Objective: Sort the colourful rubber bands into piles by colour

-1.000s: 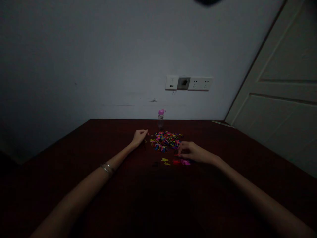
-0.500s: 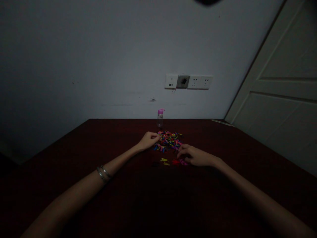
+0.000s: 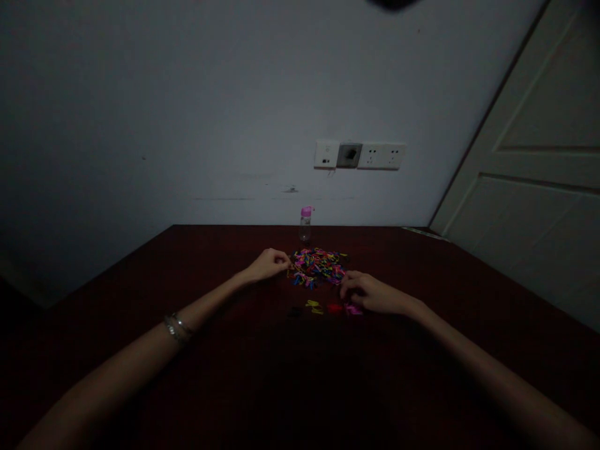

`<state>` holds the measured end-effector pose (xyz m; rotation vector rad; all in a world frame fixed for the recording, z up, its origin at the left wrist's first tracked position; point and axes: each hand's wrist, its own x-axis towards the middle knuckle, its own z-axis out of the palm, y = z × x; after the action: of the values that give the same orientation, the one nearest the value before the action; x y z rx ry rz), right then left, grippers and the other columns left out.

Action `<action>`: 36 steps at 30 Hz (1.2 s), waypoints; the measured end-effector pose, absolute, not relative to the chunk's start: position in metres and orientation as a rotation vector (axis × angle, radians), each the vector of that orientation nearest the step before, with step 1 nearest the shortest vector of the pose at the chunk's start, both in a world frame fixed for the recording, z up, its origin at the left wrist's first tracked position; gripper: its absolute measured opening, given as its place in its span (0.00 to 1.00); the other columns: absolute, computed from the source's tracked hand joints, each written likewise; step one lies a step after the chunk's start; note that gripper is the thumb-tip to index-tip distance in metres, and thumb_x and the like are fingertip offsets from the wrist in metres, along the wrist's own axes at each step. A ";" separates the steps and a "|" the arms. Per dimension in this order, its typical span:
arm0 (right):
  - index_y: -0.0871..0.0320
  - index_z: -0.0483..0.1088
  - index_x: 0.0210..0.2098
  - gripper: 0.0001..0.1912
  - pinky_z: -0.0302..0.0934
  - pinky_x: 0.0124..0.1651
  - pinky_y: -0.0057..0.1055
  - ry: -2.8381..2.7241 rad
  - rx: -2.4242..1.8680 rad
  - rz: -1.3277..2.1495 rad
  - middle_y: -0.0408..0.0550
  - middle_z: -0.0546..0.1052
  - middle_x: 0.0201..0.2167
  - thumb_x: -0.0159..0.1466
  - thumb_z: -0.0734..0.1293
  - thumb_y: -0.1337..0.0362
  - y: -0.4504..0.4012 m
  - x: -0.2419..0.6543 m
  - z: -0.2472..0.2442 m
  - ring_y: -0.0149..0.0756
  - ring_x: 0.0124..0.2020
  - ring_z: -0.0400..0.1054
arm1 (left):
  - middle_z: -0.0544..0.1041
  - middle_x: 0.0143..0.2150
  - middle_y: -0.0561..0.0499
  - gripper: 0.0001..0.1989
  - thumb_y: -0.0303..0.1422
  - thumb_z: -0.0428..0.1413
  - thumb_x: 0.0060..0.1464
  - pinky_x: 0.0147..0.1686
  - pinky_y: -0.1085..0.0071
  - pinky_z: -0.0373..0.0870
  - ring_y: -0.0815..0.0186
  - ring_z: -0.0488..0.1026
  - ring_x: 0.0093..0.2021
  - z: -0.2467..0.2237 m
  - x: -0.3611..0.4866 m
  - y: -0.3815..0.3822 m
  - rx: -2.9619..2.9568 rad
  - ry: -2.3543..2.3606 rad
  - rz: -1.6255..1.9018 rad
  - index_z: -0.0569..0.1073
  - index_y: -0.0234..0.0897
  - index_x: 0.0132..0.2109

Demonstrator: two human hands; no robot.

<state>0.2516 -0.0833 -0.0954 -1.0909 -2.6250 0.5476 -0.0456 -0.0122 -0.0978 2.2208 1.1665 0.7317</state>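
A pile of small, looped, clip-like pieces (image 3: 319, 265) in many colours lies on the dark red table. At its left edge, my left hand (image 3: 269, 265) has thumb and forefinger pinched together; a tiny yellowish piece seems to show beneath the fingertips, too small to make out. My right hand (image 3: 368, 292) rests by the pile's right side with fingers curled down, their tips partly hidden. Just below it are pink pieces (image 3: 354, 309) and a blurred red patch of pieces (image 3: 334, 308). Yellow pieces (image 3: 314, 307) sit nearer me, with dark pieces (image 3: 295, 310) to their left.
Behind the pile stands a small clear bottle (image 3: 305, 231) with a pink lid (image 3: 306, 211). The table (image 3: 225, 244) meets a pale wall (image 3: 210, 125) carrying sockets (image 3: 380, 156). A panelled door (image 3: 529, 162) is at the right.
My left hand has drawn back left from the pile, still pinched. My right hand has barely moved. The whole view has shifted slightly.
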 end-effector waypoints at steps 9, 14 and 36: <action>0.59 0.71 0.32 0.12 0.58 0.40 0.32 -2.581 -1.085 0.446 0.48 0.68 0.34 0.53 0.59 0.75 -0.075 0.245 -0.082 0.33 0.35 0.63 | 0.72 0.22 0.52 0.12 0.38 0.60 0.35 0.22 0.77 0.54 0.70 0.64 0.21 -0.091 -0.092 -0.012 2.260 1.308 0.419 0.76 0.35 0.29; 0.58 0.71 0.32 0.12 0.58 0.41 0.32 -2.576 -1.065 0.438 0.48 0.69 0.34 0.54 0.59 0.75 -0.074 0.243 -0.083 0.33 0.35 0.64 | 0.73 0.23 0.52 0.13 0.40 0.61 0.32 0.22 0.77 0.53 0.69 0.66 0.22 -0.100 -0.094 -0.010 2.195 1.346 0.502 0.76 0.37 0.27; 0.58 0.71 0.30 0.10 0.59 0.39 0.32 -2.505 -1.129 0.440 0.48 0.69 0.34 0.55 0.59 0.73 -0.071 0.257 -0.093 0.33 0.34 0.64 | 0.70 0.16 0.53 0.02 0.26 0.55 0.30 0.20 0.76 0.55 0.69 0.64 0.20 -0.105 -0.071 -0.010 2.004 1.506 0.436 0.72 0.34 0.17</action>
<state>0.2572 -0.0707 -0.0926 -1.1287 -2.5050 0.4404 -0.0707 -0.0102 -0.1052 2.0044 1.5064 0.4360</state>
